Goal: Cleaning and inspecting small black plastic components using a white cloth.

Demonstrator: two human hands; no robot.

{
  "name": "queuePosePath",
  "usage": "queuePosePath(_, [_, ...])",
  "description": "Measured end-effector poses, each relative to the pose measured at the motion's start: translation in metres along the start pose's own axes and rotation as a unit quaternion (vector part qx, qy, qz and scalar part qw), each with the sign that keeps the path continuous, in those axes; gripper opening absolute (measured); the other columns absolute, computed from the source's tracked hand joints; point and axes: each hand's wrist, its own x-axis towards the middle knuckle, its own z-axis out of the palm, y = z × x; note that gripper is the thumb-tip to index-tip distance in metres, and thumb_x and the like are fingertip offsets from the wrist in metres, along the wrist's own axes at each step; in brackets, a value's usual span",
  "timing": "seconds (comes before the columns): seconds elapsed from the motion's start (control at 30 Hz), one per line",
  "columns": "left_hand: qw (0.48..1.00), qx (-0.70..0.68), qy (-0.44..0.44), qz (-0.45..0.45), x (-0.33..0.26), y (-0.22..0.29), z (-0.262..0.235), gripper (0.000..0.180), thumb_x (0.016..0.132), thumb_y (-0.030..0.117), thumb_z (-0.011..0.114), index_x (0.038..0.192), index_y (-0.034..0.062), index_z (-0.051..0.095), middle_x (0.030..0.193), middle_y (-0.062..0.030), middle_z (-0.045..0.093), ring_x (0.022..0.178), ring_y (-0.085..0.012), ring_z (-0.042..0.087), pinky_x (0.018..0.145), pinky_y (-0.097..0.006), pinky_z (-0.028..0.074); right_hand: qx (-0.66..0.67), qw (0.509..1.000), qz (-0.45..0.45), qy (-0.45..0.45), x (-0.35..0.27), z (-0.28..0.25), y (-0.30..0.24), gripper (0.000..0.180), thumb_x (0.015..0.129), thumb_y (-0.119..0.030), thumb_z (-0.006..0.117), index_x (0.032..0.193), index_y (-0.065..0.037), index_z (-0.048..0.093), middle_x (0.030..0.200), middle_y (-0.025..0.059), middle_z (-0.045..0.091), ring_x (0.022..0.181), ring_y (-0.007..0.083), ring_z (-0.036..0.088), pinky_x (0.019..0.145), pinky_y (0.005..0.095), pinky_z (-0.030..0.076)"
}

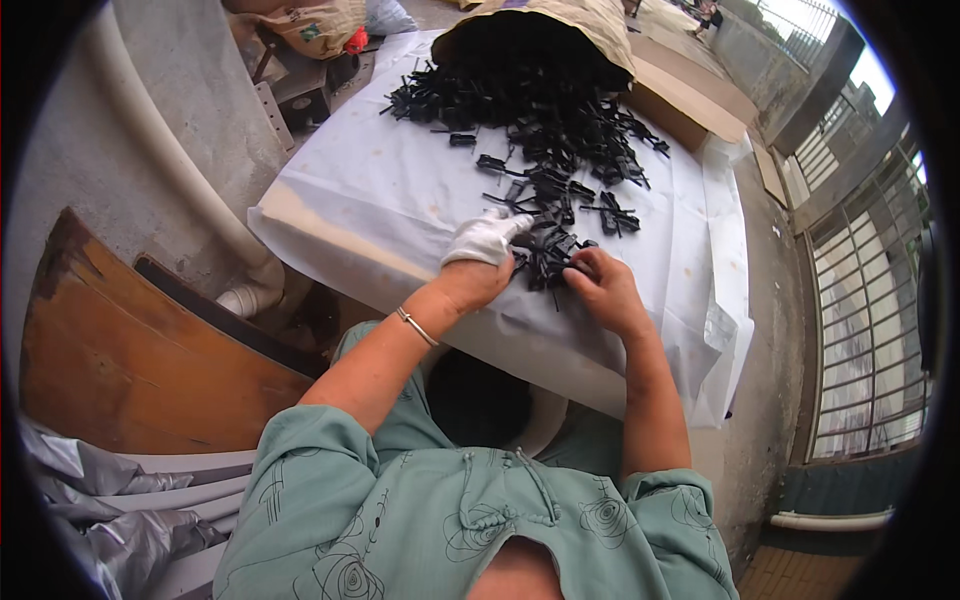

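Small black plastic pieces with thin strips or tails (548,262) lie in a cluster near the front of the covered table, between my hands. My left hand (480,240), in a white glove, is at the left side of the cluster with its fingers bent against the pieces. Some of its fingers are hidden. On the right side, my bare right hand (608,290) pinches at one of the pieces with thumb and fingertips. Farther back, a large heap of the same pieces (540,110) spills from the mouth of a tan sack (610,40).
White sheeting (350,190) covers the table. An open cardboard box (680,100) is at the back right. A pale pipe (165,150) runs down the left wall, above a worn brown wooden board (140,350). Barred windows (870,320) line the right.
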Motion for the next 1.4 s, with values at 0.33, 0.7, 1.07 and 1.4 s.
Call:
queuePosePath(0.33, [0.969, -0.225, -0.053, -0.081, 0.017, 0.065, -0.022, 0.024, 0.088, 0.01, 0.052, 0.111, 0.0022, 0.053, 0.087, -0.0053, 0.062, 0.065, -0.0089, 0.055, 0.059, -0.023, 0.046, 0.23, 0.971, -0.056, -0.019, -0.018, -0.028, 0.005, 0.017, 0.08, -0.014, 0.063, 0.086, 0.0, 0.055, 0.072, 0.0017, 0.055, 0.067, 0.0062, 0.049, 0.06, 0.0232, 0.043])
queuePosePath(0.7, [0.932, -0.276, -0.209, -0.113, 0.011, 0.105, -0.019, 0.021, 0.084, 0.002, 0.049, 0.105, 0.0024, 0.051, 0.08, -0.0026, 0.056, 0.073, -0.009, 0.051, 0.065, -0.025, 0.045, 0.245, 0.961, -0.129, 0.006, -0.043, -0.027, -0.007, 0.024, 0.075, -0.013, 0.066, 0.093, -0.001, 0.057, 0.07, 0.0069, 0.057, 0.061, 0.0118, 0.052, 0.058, 0.0262, 0.044])
queuePosePath(1.07, [0.908, -0.36, -0.139, -0.162, -0.031, 0.148, -0.027, 0.028, 0.086, 0.003, 0.05, 0.114, 0.0039, 0.047, 0.089, -0.001, 0.053, 0.069, -0.0033, 0.05, 0.054, -0.018, 0.044, 0.228, 0.935, -0.19, 0.193, -0.074, -0.014, -0.041, 0.014, 0.078, -0.007, 0.066, 0.075, -0.003, 0.053, 0.059, -0.0027, 0.047, 0.053, 0.0035, 0.038, 0.046, 0.0208, 0.033])
queuePosePath(1.4, [0.941, -0.276, -0.063, -0.187, -0.033, 0.144, -0.029, 0.025, 0.082, 0.004, 0.055, 0.106, -0.0016, 0.053, 0.084, -0.0076, 0.059, 0.062, -0.0105, 0.056, 0.052, -0.023, 0.047, 0.209, 0.965, -0.157, 0.023, -0.066, -0.005, -0.038, 0.026, 0.092, -0.017, 0.049, 0.074, -0.001, 0.055, 0.061, -0.0031, 0.046, 0.059, 0.0066, 0.04, 0.053, 0.023, 0.036])
